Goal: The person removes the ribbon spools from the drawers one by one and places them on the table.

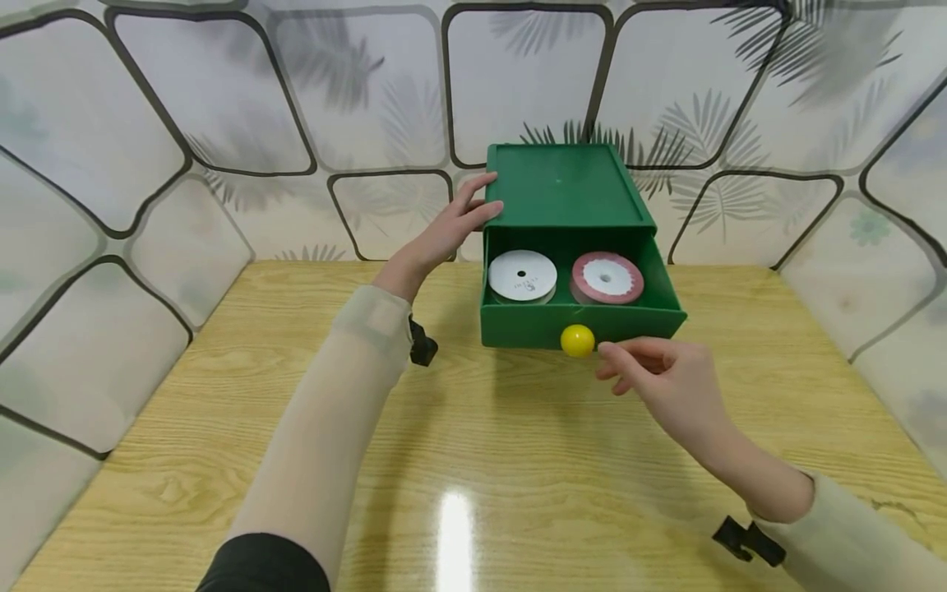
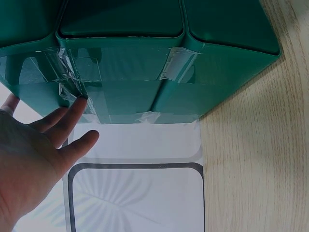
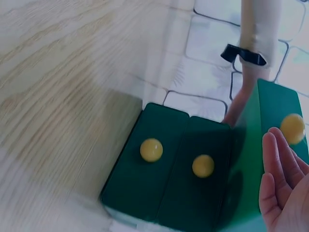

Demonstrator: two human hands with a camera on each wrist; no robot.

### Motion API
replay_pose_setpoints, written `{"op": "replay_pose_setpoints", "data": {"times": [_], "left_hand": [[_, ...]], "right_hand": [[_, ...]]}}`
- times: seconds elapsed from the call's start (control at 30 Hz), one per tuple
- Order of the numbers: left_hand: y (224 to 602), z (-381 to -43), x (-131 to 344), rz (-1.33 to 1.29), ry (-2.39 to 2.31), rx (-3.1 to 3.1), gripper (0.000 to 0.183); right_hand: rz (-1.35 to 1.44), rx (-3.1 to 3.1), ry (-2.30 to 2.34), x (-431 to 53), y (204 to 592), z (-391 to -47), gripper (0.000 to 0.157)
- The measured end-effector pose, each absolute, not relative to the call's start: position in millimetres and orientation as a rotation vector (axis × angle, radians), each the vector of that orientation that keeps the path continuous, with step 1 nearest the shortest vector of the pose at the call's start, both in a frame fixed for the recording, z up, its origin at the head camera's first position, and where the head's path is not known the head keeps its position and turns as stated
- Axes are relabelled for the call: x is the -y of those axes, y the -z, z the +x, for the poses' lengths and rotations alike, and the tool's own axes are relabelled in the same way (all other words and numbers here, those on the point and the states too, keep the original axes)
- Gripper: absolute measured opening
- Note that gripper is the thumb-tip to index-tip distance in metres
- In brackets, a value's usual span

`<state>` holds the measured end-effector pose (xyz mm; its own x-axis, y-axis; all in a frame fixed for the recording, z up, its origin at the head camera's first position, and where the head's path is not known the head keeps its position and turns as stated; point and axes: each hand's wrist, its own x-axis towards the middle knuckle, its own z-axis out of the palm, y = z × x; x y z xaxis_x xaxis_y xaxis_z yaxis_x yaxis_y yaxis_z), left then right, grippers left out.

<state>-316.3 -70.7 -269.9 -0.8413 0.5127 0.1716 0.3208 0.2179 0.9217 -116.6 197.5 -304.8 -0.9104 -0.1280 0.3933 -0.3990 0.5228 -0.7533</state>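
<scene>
A green drawer unit (image 1: 570,185) stands at the back of the table with its top drawer (image 1: 510,327) pulled out. Inside lie a white ribbon spool (image 1: 510,275) on the left and a pink-edged ribbon spool (image 1: 625,279) on the right. My left hand (image 1: 438,234) rests its spread fingers against the unit's upper left side; in the left wrist view they lie near the taped seam. Just right of the drawer's yellow knob (image 1: 577,339) is my right hand (image 1: 676,386), its fingertips close beside the knob and its fingers loosely bent.
Two lower drawers with yellow knobs (image 3: 151,150) are closed below the pulled-out one. Clear tape (image 2: 130,65) runs across the unit's side. A patterned backdrop (image 1: 385,90) rises behind the wooden table (image 1: 547,493).
</scene>
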Motion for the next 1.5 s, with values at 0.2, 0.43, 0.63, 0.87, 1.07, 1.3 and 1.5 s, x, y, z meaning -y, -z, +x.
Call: {"op": "replay_pose_setpoints", "data": {"times": [0.2, 0.43, 0.63, 0.87, 1.07, 1.3, 1.5], "left_hand": [[270.3, -315.2, 71.1, 0.797, -1.686, -2.311, 0.061], [269.4, -314.8, 70.9, 0.799, -1.685, -2.314, 0.061], [269.0, -314.4, 70.8, 0.803, -1.683, -2.315, 0.061], [270.9, -315.1, 70.7, 0.795, -1.676, -2.310, 0.061], [271.0, -316.3, 70.9, 0.786, -1.676, -2.307, 0.061], [269.8, -315.3, 71.0, 0.790, -1.693, -2.305, 0.060], [270.4, -315.3, 71.3, 0.796, -1.688, -2.306, 0.060]], "right_hand": [[0.409, 2.540, -1.295, -219.3, 297.2, -112.7, 0.019], [0.377, 2.527, -1.316, -247.1, 285.6, -113.4, 0.017], [0.361, 2.446, -1.314, -266.1, 271.7, -116.3, 0.014], [0.344, 2.379, -1.245, -284.3, 253.8, -127.4, 0.014], [0.342, 2.405, -1.206, -291.2, 235.4, -141.5, 0.016], [0.381, 2.456, -1.178, -282.6, 215.4, -163.6, 0.012], [0.494, 2.466, -1.213, -270.0, 205.7, -178.5, 0.014]]}}
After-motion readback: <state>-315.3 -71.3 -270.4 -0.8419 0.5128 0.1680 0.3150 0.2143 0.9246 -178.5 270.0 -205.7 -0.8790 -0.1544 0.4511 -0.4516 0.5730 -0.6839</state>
